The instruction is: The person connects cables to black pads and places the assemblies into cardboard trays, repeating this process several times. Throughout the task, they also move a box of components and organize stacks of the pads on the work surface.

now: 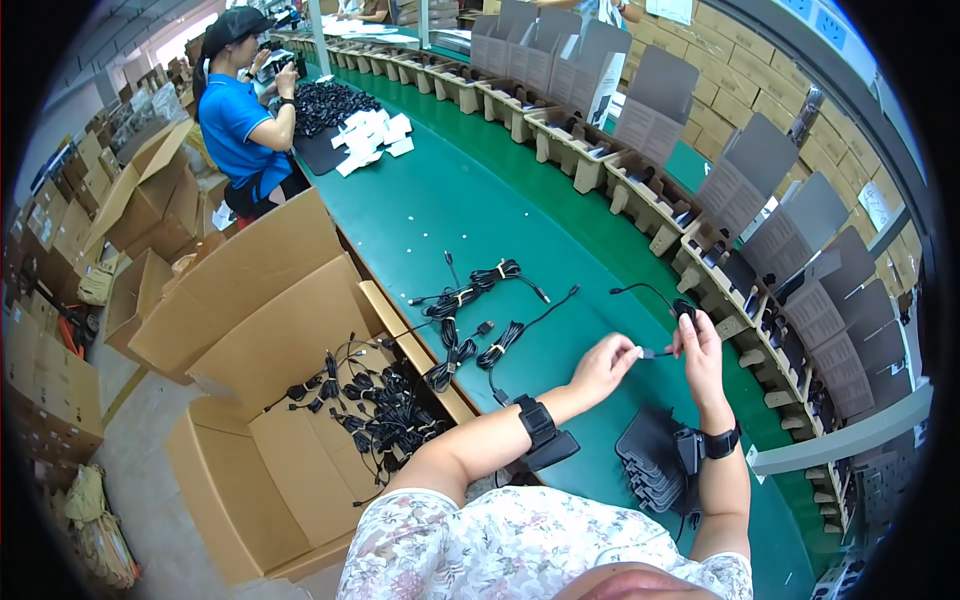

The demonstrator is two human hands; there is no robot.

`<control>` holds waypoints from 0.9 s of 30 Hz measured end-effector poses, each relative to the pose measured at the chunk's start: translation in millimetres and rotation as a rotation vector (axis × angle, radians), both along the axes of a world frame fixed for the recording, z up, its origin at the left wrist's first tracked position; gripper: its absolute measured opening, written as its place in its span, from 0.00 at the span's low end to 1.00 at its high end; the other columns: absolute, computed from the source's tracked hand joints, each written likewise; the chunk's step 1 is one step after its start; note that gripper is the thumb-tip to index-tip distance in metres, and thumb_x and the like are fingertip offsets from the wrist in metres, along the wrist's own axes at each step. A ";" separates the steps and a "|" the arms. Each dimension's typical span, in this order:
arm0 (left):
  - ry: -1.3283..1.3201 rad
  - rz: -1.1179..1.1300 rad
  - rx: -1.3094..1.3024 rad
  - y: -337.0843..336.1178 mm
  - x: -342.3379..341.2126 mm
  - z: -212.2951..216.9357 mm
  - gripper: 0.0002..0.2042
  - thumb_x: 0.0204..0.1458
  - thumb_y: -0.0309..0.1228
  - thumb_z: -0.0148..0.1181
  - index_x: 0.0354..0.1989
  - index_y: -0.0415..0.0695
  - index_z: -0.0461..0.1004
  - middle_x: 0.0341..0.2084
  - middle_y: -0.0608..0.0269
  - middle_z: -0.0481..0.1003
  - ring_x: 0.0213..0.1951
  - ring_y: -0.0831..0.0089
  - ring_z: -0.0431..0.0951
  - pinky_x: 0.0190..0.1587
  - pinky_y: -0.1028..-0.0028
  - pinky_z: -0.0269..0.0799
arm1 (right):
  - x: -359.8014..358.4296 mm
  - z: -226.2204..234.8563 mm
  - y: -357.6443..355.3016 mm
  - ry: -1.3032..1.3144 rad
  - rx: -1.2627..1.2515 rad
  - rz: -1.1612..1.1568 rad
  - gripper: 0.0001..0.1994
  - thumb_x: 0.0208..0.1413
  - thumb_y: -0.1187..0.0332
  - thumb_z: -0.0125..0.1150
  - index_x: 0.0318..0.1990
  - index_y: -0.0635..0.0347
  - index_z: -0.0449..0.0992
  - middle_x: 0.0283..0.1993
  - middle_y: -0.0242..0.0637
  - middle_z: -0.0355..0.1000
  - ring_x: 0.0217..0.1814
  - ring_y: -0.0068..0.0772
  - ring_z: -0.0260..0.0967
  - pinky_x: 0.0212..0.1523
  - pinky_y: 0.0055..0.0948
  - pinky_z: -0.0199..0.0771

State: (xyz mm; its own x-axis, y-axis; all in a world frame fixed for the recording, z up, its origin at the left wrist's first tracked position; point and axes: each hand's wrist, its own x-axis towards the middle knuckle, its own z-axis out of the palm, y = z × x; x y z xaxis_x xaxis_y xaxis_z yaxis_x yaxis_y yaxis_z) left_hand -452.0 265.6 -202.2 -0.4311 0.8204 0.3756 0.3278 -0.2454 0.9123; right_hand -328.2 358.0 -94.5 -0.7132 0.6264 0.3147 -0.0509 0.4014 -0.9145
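Note:
Over the green table, my right hand grips a coiled black cable, whose free end stretches out to the left. My left hand pinches a small pale piece at the cable's plug end, close beside the right fingers. Fingertips partly hide that end, so its exact shape is unclear. Several tied black cable bundles lie on the table left of my hands. Below my right wrist sits a stack of flat black cases, partly covered by the forearm.
An open cardboard box with more black cables stands at the table's left edge. Along the right runs a row of open cartons with raised grey lids. A person in blue works at the far left beside white pieces.

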 end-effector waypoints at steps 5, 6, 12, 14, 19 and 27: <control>0.281 0.585 0.514 -5.6 16.4 35.8 0.16 0.53 0.35 0.55 0.48 0.42 0.66 0.29 0.57 0.71 0.29 0.70 0.74 0.32 0.72 0.71 | 39.0 6.8 6.7 -0.131 1.006 -0.143 0.10 0.58 0.68 0.50 0.38 0.68 0.72 0.30 0.29 0.63 0.31 0.21 0.61 0.34 0.20 0.63; 0.203 0.437 0.458 -3.0 18.7 30.9 0.16 0.54 0.35 0.53 0.48 0.42 0.65 0.29 0.57 0.71 0.29 0.70 0.74 0.33 0.72 0.71 | 43.3 7.7 -4.7 -0.168 0.875 -0.085 0.09 0.56 0.69 0.53 0.37 0.67 0.73 0.31 0.29 0.64 0.33 0.22 0.61 0.35 0.20 0.64; -0.253 -0.457 0.094 6.9 22.2 2.9 0.13 0.60 0.38 0.44 0.49 0.45 0.63 0.32 0.59 0.73 0.31 0.72 0.74 0.38 0.75 0.71 | 48.4 1.0 -16.8 -0.158 0.020 0.138 0.12 0.50 0.72 0.59 0.44 0.63 0.74 0.37 0.34 0.66 0.44 0.29 0.62 0.45 0.25 0.64; -0.460 -0.559 0.057 -3.1 32.5 14.3 0.13 0.61 0.38 0.41 0.46 0.44 0.65 0.30 0.60 0.73 0.28 0.73 0.74 0.33 0.76 0.70 | 45.4 -14.3 -13.3 -0.132 0.062 0.074 0.15 0.50 0.72 0.59 0.47 0.62 0.72 0.39 0.35 0.66 0.45 0.30 0.63 0.47 0.27 0.63; -0.743 -0.785 -0.127 -13.1 26.3 13.5 0.15 0.62 0.40 0.36 0.38 0.43 0.67 0.21 0.64 0.72 0.16 0.80 0.69 0.18 0.80 0.63 | 42.6 -7.3 -27.9 -0.120 0.967 0.016 0.23 0.51 0.69 0.57 0.55 0.59 0.64 0.45 0.38 0.66 0.47 0.35 0.64 0.53 0.34 0.61; -0.721 -0.745 -0.304 22.4 25.9 -3.8 0.14 0.61 0.42 0.42 0.36 0.44 0.67 0.17 0.66 0.71 0.12 0.83 0.64 0.13 0.82 0.57 | 60.8 -20.6 -5.2 -0.529 1.250 0.138 0.23 0.49 0.61 0.56 0.54 0.56 0.66 0.37 0.39 0.67 0.40 0.37 0.66 0.46 0.39 0.63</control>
